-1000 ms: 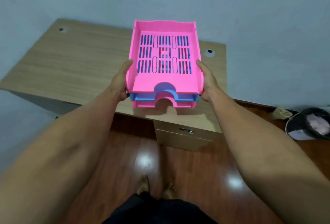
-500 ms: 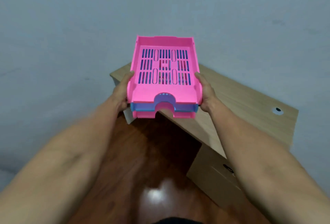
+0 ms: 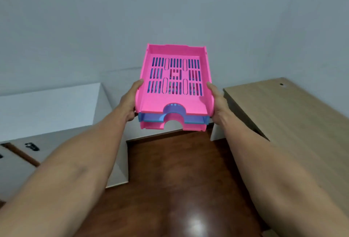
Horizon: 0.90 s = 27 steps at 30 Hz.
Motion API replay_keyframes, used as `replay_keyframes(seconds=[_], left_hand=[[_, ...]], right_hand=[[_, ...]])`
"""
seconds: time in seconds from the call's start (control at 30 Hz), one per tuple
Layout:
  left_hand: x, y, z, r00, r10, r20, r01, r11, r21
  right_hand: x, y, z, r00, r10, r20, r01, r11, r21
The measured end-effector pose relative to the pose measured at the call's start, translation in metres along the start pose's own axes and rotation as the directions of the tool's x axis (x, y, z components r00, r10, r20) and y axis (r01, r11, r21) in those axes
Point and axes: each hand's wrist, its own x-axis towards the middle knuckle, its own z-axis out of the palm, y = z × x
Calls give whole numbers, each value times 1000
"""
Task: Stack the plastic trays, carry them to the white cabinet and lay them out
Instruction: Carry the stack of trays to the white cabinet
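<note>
Stack of three slotted plastic trays, pink over blue over pink, held in the air at frame centre, above the dark wood floor. Left hand and right hand each clamp a long side wall near the front. Looks light, rigid, smooth; nested loosely, so could slide if tilted. White cabinet at left, wooden desk at right.
</note>
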Motion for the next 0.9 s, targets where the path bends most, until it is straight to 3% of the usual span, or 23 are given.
replay_keyframes(seconds=[0.2, 0.43, 0.67, 0.9], left_hand=[[-57, 30, -155, 967, 68, -244, -82, 996, -46], [-138, 38, -314, 877, 112, -468, -171, 982, -86], [-216, 29, -456, 768, 178, -615, -332, 932, -145], [-255, 28, -605, 639, 136, -757, -402, 898, -178]], right_hand=[[20, 48, 160, 991, 27, 130, -22, 999, -38], [12, 108, 334, 927, 135, 350, -94, 987, -133], [-12, 172, 497, 803, 274, 529, -151, 953, -264], [-15, 243, 659, 660, 381, 647, -187, 918, -350]])
